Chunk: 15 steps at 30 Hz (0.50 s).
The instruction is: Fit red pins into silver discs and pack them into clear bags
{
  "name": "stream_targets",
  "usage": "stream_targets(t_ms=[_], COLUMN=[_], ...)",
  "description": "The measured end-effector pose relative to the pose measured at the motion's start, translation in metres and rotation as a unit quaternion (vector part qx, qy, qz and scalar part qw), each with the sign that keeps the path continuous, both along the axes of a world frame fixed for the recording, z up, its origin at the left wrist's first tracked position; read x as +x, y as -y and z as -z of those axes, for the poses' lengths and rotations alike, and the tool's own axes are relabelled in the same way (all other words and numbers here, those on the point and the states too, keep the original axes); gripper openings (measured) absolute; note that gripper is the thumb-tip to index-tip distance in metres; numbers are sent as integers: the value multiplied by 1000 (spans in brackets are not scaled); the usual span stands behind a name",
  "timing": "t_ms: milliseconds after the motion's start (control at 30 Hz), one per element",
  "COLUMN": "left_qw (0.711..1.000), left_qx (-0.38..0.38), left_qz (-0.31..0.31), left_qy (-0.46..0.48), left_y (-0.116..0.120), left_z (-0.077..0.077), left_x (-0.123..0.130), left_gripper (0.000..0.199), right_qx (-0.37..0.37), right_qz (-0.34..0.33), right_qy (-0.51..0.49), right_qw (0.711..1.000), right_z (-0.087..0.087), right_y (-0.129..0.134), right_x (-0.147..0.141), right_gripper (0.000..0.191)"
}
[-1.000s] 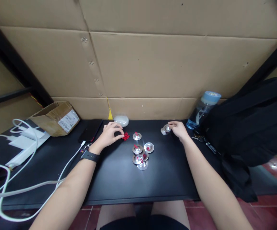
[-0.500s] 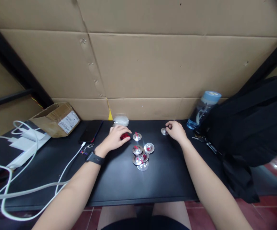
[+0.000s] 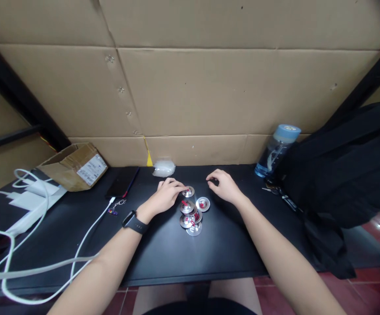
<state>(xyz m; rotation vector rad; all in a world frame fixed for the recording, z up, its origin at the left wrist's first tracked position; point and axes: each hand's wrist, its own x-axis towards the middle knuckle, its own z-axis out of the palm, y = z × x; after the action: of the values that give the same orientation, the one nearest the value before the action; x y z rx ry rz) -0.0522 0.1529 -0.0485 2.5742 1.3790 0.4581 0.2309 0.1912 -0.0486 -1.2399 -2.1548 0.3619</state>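
Beyond the disc pile [image 3: 188, 208] on the table [image 3: 223, 251], our left hand [image 3: 167, 195] touches a lone disc [image 3: 191, 193], pinching or not we cannot tell; right of the pile, our right hand [image 3: 223, 186] curls loosely, slightly parted.

I could read nothing from where I stood; the white label's [image 3: 92, 169] print on the cardboard box [image 3: 65, 176] was too small.

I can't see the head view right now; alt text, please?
Left hand at a silvery, red-centered disc beyond a pile of similar discs on a black table; right hand apart from them, fingers curled, a capped bottle farther right.
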Motion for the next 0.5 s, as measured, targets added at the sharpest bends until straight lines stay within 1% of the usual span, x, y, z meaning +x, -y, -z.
stream_targets(t_ms=[100,200,333,500], left_qw=[1000,998,995,994], left_qx=[-2,1,15,35], left_qz=[15,33,47,58], left_qy=[22,53,83,85], left_y=[2,5,10,14], left_z=[-4,-10,-17,-18], left_x=[1,4,9,13], left_gripper=[47,46,45,47], right_qx=[-5,-10,-4,-21], right_qz=[-53,-81,-84,-80], right_qy=[-8,-12,-20,-18], right_qw=[999,997,996,996], right_z=[2,6,8,6], right_y=[10,18,21,22], right_x=[-15,-30,-42,-44], right_gripper=[15,22,34,40])
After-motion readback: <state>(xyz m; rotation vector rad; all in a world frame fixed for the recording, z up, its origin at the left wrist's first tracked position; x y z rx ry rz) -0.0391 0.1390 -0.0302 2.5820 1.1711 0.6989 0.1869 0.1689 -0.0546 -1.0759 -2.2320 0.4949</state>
